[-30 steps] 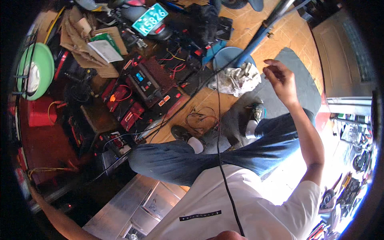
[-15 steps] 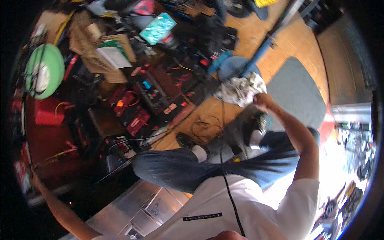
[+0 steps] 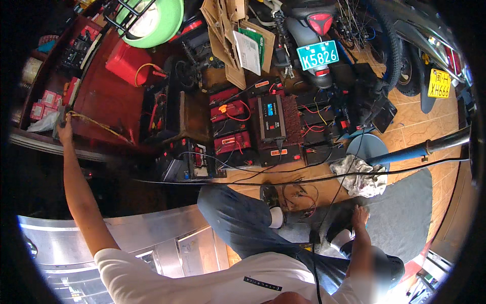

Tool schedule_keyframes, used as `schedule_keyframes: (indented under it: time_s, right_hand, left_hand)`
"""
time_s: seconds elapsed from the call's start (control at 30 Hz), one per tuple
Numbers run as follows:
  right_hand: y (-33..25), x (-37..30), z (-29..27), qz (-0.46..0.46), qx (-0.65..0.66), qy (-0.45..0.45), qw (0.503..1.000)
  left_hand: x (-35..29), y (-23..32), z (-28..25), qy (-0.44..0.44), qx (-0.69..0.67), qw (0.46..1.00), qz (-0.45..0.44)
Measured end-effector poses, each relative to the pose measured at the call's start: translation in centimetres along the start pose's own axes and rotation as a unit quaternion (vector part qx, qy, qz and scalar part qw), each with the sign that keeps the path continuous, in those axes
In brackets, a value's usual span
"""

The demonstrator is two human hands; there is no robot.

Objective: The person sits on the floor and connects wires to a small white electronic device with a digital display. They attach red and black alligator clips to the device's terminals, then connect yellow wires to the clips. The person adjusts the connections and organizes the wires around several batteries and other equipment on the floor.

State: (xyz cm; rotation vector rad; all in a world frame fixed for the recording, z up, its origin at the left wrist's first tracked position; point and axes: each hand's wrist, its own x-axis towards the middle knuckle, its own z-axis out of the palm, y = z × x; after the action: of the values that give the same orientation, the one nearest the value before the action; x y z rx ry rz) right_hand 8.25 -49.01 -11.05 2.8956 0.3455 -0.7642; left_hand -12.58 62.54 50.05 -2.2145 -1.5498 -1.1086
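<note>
At the far left, my left arm is stretched out. My left hand (image 3: 65,130) is closed at a small grey piece (image 3: 59,121) by the edge of a dark red cabinet (image 3: 109,76); its exact grip is hidden. A yellowish cord (image 3: 98,124) runs from beside this hand to a red clip. My right hand (image 3: 360,217) hangs over the grey mat (image 3: 405,207) near my shoe, fingers slightly apart and nothing visible in them. A crumpled, stained white rag (image 3: 360,177) lies just beyond it, not touched, against a blue-grey basin (image 3: 373,144).
Several wired batteries (image 3: 230,142) stand ahead around a charger box (image 3: 272,117) with a lit display. Black cables (image 3: 304,178) cross before my knees. A red container (image 3: 126,62), green basin (image 3: 169,28), flattened cardboard (image 3: 223,40) and scooter (image 3: 311,30) stand farther off. A blue pole (image 3: 400,156) slants at right.
My view has turned, shifting the whole scene. My right hand, which overlapped the rag's edge, now appears apart from it and nearer my shoe. My left hand stays by the red cabinet.
</note>
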Motion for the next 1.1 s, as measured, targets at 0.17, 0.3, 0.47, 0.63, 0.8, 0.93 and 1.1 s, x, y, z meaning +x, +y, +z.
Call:
schedule_keyframes:
  time_s: [0.17,0.3,0.47,0.63,0.8,0.93,1.1]
  right_hand:
    - [0.8,0.0,-3.4,0.038,0.032,-0.066,0.997]
    - [2.3,-0.1,-4.4,0.023,0.041,-0.028,0.998]
    - [7.0,0.1,-0.9,0.273,0.09,0.06,0.956]
    - [13.0,-1.0,-0.2,0.206,0.027,0.217,0.954]
    - [10.2,4.9,-5.2,0.162,0.189,0.16,0.955]
    - [6.8,6.6,-8.7,0.113,0.114,0.073,0.984]
    - [4.9,6.2,-11.6,0.041,0.032,-0.009,0.999]
  left_hand:
    - [-2.3,2.6,-1.0,0.061,0.025,0.997,-0.045]
    - [-1.5,3.3,-1.4,0.043,0.004,0.998,-0.055]
    - [0.1,2.3,-0.9,-0.001,-0.023,0.997,-0.067]
    - [-1.6,4.9,-0.4,-0.089,-0.017,0.992,-0.088]
    - [-8.0,10.8,-2.1,0.101,-0.096,0.982,-0.131]
    - [-10.5,13.8,-4.1,0.154,-0.151,0.967,-0.133]
    - [-11.5,14.8,-3.8,0.215,-0.179,0.959,-0.04]
